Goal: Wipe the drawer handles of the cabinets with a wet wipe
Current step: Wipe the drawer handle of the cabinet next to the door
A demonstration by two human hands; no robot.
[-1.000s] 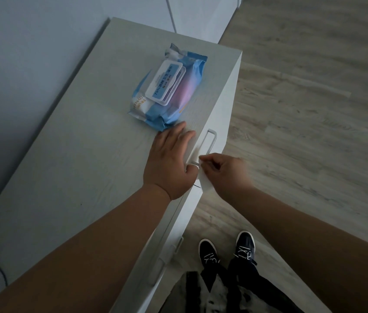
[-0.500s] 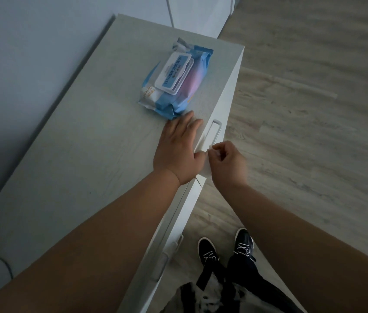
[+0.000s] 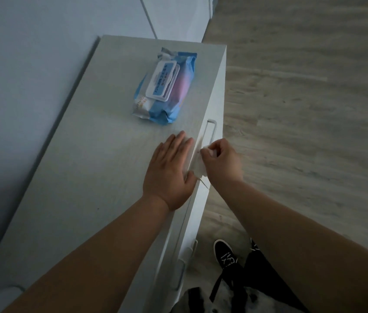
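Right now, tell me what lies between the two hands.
In the head view, the white wet wipe, pinched by the right hand, lies between it and the left hand, flat on the cabinet top.

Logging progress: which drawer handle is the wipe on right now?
The top drawer handle, just below the cabinet top: the right hand pinches the wet wipe at its near end. The lower handles have no hand on them.

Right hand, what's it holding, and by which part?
The right hand pinches a white wet wipe by its upper end, at the drawer handle.
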